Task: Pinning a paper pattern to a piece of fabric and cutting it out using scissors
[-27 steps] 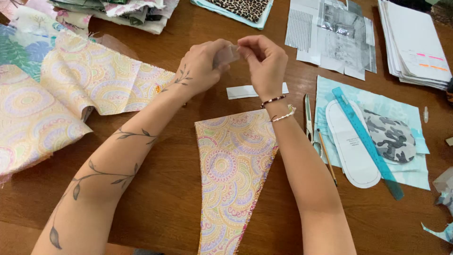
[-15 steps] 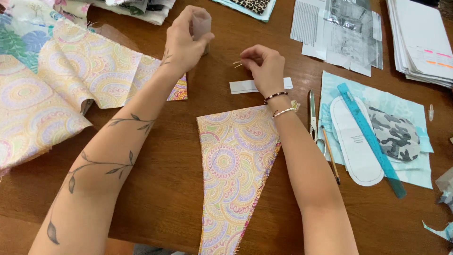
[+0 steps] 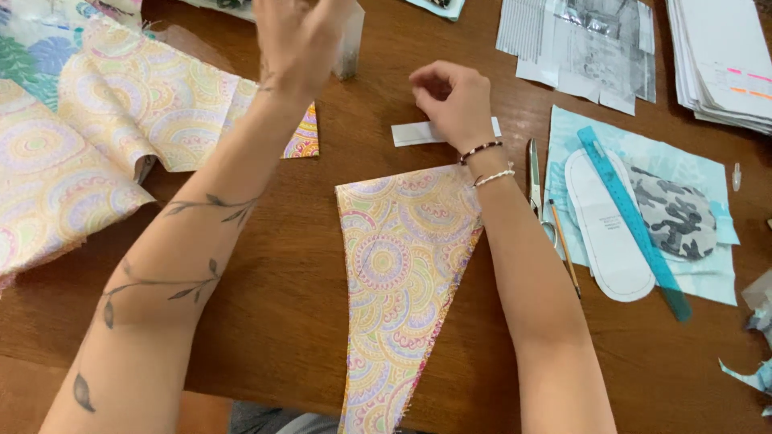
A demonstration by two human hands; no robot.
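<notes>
The triangular patterned fabric (image 3: pixel 402 281) lay lengthwise toward the person, directly below the right hand (image 3: pixel 454 104) (fingers pinched, contents unclear); the left hand (image 3: pixel 301 40) gripped a clear box (image 3: pixel 350 44).

One head-worn camera looks steeply down, close over the wooden table (image 3: pixel 305 321)

Bare forearms, no sleeves: a leafy vine tattoo (image 3: pixel 173 281) winds along the left; two beaded bracelets (image 3: pixel 486 163) circle the right wrist.
</notes>
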